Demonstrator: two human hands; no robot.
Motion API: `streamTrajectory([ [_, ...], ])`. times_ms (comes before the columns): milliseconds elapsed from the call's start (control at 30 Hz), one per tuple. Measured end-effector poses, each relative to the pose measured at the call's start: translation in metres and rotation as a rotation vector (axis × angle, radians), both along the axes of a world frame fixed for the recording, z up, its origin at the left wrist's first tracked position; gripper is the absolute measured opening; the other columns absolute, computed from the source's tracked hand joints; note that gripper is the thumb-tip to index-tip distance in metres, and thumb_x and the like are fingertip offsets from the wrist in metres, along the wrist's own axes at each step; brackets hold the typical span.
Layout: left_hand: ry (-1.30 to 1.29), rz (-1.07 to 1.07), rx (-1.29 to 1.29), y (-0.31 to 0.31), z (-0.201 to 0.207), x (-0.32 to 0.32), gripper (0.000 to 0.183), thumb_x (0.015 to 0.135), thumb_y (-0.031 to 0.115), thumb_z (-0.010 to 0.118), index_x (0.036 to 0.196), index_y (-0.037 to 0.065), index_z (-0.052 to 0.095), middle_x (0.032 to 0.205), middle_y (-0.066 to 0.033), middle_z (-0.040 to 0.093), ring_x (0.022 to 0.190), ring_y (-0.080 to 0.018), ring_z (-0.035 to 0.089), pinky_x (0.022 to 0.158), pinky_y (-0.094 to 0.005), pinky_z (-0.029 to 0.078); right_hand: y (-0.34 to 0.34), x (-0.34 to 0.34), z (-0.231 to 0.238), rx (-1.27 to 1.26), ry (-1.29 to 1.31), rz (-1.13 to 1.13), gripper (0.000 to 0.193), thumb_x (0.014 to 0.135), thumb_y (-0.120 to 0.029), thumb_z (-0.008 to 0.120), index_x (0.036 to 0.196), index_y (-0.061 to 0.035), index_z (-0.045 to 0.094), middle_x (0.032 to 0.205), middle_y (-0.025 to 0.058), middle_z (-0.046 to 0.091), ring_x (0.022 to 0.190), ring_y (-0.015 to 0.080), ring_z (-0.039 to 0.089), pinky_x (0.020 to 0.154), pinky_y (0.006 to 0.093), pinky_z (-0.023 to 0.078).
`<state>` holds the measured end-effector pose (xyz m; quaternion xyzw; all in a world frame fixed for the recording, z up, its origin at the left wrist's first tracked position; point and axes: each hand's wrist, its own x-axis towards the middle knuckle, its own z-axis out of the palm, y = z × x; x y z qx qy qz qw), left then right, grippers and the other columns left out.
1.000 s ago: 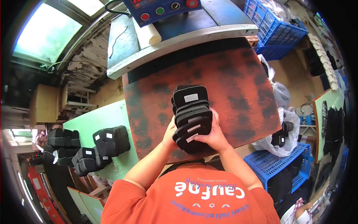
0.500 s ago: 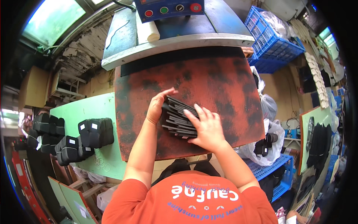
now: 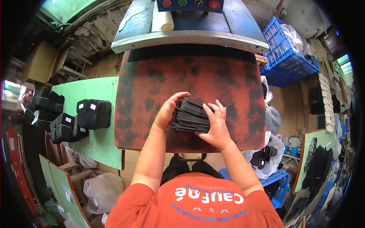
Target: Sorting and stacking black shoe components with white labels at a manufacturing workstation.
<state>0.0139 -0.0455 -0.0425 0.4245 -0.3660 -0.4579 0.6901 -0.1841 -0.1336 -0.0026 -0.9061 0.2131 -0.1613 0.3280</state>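
Observation:
Between my two hands is a stack of thin black flat pieces (image 3: 191,117), standing on edge over the red, black-stained board (image 3: 133,95). My left hand (image 3: 167,113) presses the stack's left end, its fingers curled over the far left corner. At the right end, my right hand (image 3: 218,127) grips the stack with the thumb near its front edge and the fingers along the far side. The pieces lie close together with their edges fairly even. Their undersides are hidden.
On the left, a green table (image 3: 104,144) bears bundles of black pieces (image 3: 93,114) with white labels. A machine with a push-button panel (image 3: 190,4) and a pale front bar (image 3: 190,38) stands beyond the board. Blue crates (image 3: 291,55) and plastic bags (image 3: 273,117) are at right.
The fanned, uneven black pieces are now squared into a tighter stack. My right hand has shifted from over the pieces to their right end. The whole view has tilted slightly.

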Motion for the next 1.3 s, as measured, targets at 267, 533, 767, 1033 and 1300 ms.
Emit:
streamTrajectory([
  [267,-0.236,0.034,0.078,0.005,0.009,-0.031,0.111,0.072,0.078,0.044,0.142,-0.002,0.014,0.141,-0.0175,0.031,0.131,-0.0232,0.029,0.108,-0.0336,0.019,-0.004,0.004,0.009,-0.232,0.179,-0.038,0.107,0.052,-0.035,0.08,0.142,-0.0215,0.022,0.136,0.0165,0.025,0.132,0.0363,0.017,0.103,0.0649,0.006],
  [533,-0.489,0.13,0.051,-0.007,0.001,-0.033,0.099,0.076,0.07,0.047,0.142,0.001,0.019,0.144,-0.0167,0.025,0.136,-0.0295,0.016,0.11,-0.0391,0.013,-0.001,0.014,0.022,-0.261,0.336,-0.004,0.112,0.051,-0.039,0.082,0.142,-0.0167,0.02,0.135,0.0176,0.028,0.128,0.0348,0.026,0.102,0.0659,0.012],
  [767,-0.855,0.349,0.156,0.043,0.012,-0.046,0.078,0.084,0.054,0.051,0.137,0.0,0.029,0.137,-0.022,0.033,0.129,-0.037,0.027,0.108,-0.0422,0.021,0.002,0.018,0.026,-0.238,0.297,0.02,0.119,0.047,-0.019,0.084,0.144,-0.0122,0.015,0.122,0.0156,0.043,0.119,0.0332,0.04,0.107,0.0489,0.022],
  [1033,-1.062,1.457,1.069,0.327,-0.077,0.071,0.016,0.075,0.008,0.063,0.089,0.004,0.057,0.093,-0.0123,0.054,0.091,-0.0304,0.049,0.082,-0.0411,0.039,0.022,0.031,0.05,0.332,0.134,-0.137,0.104,0.049,-0.003,0.075,0.139,-0.0017,0.023,0.116,0.0142,0.054,0.107,0.0299,0.053,0.093,0.0366,0.041],
  [1300,-0.846,1.103,0.825,0.362,-0.067,0.087,0.007,0.077,0.009,0.062,0.08,0.003,0.058,0.087,-0.0109,0.06,0.086,-0.0266,0.054,0.078,-0.0379,0.042,0.095,0.102,0.002,1.874,-0.23,0.257,0.079,0.054,-0.015,0.072,0.125,0.0036,0.043,0.118,0.0151,0.055,0.109,0.0299,0.054,0.097,0.0415,0.042],
])
